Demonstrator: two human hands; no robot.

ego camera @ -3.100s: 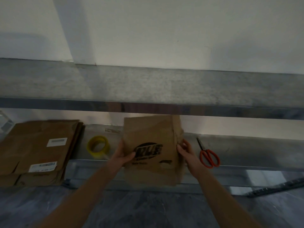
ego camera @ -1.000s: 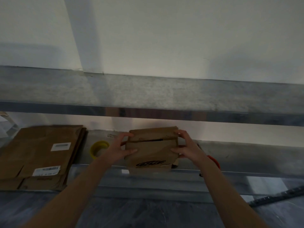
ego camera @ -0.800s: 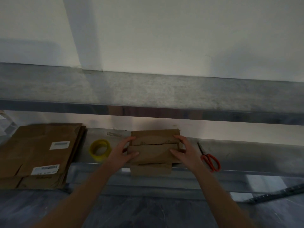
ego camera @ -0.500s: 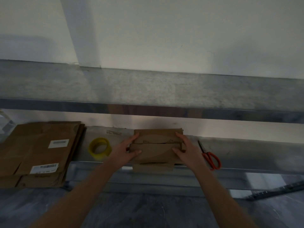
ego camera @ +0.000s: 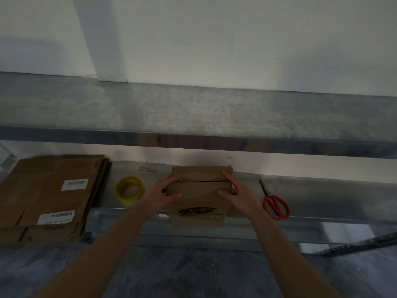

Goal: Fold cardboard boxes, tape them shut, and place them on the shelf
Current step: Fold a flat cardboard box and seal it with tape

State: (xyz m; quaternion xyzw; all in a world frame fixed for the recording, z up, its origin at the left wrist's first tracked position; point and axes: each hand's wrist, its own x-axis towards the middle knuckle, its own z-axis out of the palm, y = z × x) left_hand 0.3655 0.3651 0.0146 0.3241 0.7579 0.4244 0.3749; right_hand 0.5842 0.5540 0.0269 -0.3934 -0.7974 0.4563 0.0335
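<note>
Brown cardboard box [ego camera: 197, 190] sits at the front of the lower shelf [ego camera: 333, 196], between a yellow tape roll [ego camera: 129, 190] and red-handled scissors [ego camera: 275, 205], as a person presses its top flaps [ego camera: 199, 174] down with both hands. The left hand [ego camera: 160, 193] lies across the box's left edge and the right hand [ego camera: 238, 195] across its right edge. Each has its fingers stretched towards the seam and its thumb on the nearer panel. Neither grip is clenched: the fingers are laid flat and pushing, not curled round anything. The nearer face, printed with a black logo (too blurred to read), reaches down past the shelf's front lip.

Folding appears all but done. The two flaps meet along a dark seam that runs left to right, and no tape can be seen on it, so taping looks like the step now due. That would call for one hand to hold the flaps closed while the other reaches for the tape roll, which lies just beside the left hand. The scissors, near the right hand, would be needed for the cut. Springy flaps could lift once the pressure comes off. A stack of flattened cardboard [ego camera: 47, 194] with white labels waits at the far left of the shelf, and the upper shelf [ego camera: 214, 112] above has bare room in the part that shows.
</note>
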